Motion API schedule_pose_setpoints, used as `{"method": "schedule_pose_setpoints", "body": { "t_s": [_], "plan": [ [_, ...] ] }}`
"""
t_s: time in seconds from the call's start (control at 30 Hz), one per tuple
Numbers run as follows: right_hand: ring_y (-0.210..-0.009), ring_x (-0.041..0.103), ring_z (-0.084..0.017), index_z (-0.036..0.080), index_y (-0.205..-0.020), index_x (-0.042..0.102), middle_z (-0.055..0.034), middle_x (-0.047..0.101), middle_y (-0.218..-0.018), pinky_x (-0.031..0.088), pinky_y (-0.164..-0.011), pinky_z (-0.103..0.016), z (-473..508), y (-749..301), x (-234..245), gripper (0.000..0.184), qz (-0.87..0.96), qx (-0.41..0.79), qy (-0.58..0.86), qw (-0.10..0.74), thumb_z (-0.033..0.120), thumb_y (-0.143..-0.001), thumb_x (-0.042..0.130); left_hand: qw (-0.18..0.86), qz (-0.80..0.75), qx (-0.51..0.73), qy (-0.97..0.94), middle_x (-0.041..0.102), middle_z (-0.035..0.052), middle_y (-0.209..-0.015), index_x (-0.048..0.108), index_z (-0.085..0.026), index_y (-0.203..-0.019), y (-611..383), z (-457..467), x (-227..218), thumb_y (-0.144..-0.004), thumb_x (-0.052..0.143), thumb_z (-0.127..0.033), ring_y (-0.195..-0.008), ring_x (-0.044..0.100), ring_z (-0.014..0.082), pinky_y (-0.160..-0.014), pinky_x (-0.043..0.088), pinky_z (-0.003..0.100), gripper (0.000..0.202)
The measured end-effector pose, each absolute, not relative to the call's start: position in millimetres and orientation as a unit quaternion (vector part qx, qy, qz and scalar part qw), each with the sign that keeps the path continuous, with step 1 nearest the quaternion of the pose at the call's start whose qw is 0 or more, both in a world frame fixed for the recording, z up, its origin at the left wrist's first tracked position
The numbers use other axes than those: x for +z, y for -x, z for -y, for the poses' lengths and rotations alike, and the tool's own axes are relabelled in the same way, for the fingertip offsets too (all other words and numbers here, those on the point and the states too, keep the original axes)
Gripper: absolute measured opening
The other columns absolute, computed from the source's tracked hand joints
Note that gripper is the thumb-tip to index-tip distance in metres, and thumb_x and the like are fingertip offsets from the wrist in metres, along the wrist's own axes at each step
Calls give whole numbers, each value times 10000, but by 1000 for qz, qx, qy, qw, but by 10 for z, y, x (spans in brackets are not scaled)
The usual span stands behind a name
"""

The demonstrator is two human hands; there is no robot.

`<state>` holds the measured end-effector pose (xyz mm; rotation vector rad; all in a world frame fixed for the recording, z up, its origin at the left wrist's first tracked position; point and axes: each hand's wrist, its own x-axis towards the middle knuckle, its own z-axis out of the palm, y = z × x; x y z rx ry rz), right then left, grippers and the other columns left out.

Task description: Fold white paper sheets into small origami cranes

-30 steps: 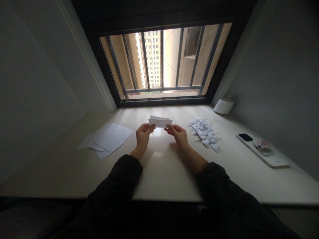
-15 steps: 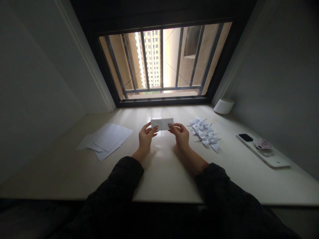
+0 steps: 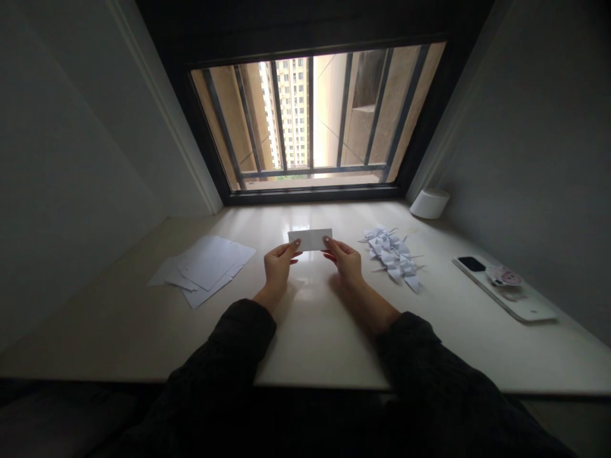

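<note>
left hand (image 3: 280, 267) fingers gripping white paper strip (image 3: 310, 239) left end | right hand (image 3: 346, 263) fingers gripping right end | centre frame | paper cranes (image 3: 392, 257) to right

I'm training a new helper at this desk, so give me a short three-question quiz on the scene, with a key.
1. True or false: the left hand and the right hand both hold the white paper strip.
2. Which lies nearer the right hand: the loose white sheets or the pile of origami paper cranes?
3. Fill in the blank: the phone lies to the ___ of the cranes.

Key: 1 true; 2 the pile of origami paper cranes; 3 right.
</note>
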<state>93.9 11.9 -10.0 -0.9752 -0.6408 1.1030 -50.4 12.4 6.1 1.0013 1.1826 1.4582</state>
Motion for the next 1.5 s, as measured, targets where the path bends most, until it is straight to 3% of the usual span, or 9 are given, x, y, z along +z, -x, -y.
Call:
{"method": "schedule_pose_setpoints", "body": {
  "t_s": [0.4,0.5,0.6,0.7,0.83,1.07,1.27,1.5],
  "plan": [
    [-598,628,-146,154,-786,729,-40,709,-702,529,-611,-292,-146,-966,-116,386,291,447,470,704,467,-567,781,500,-480,558,-457,688,75,-779,682,-147,-728,506,-166,-15,-635,729,-507,-767,651,203,-609,466,257,375],
    [-619,634,-160,154,-778,729,-43,712,-695,515,-609,-294,-130,-1013,-75,374,347,409,486,690,469,-580,772,421,-480,574,-513,692,88,-956,696,-183,-873,553,-166,50,-643,743,-461,-847,641,216,-659,473,273,364],
    [-650,645,-171,167,-763,734,-49,721,-710,502,-630,-290,-91,-1033,-25,327,426,400,478,656,457,-614,754,307,-447,606,-581,616,70,-1212,634,-283,-1127,616,-129,181,-616,790,-357,-1048,594,241,-812,467,311,540],
    [-645,645,-168,180,-760,737,-40,721,-697,491,-632,-283,-62,-1019,-8,295,467,410,465,630,450,-640,738,288,-429,558,-649,694,54,-1038,675,-293,-1058,649,-94,244,-654,768,-343,-1000,625,234,-889,444,336,418],
    [-634,639,-167,181,-756,736,-39,720,-694,484,-623,-281,-56,-998,-12,284,478,414,462,622,439,-640,740,331,-458,498,-658,727,65,-837,726,-246,-945,616,-103,147,-708,707,-411,-796,671,229,-713,489,314,289],
    [-580,604,-145,207,-993,708,0,695,-632,465,-596,-273,-28,-985,13,415,466,382,450,659,431,-645,740,390,-437,554,-592,740,53,-867,708,-231,-1036,529,-101,60,-673,741,-377,-780,675,215,-711,505,312,393],
    [-673,630,-167,215,-938,733,-42,738,-835,489,-652,-300,-43,-953,-26,358,457,359,450,678,424,-647,739,390,-440,581,-563,719,50,-989,732,-228,-949,507,-60,92,-635,770,-336,-901,666,259,-825,503,371,333],
    [-680,622,-160,213,-953,731,-41,736,-837,490,-665,-298,-44,-964,-27,362,472,356,452,668,416,-653,739,370,-437,576,-583,713,45,-1009,726,-238,-966,515,-70,74,-669,749,-329,-930,666,259,-858,500,380,312]
  ]
}}
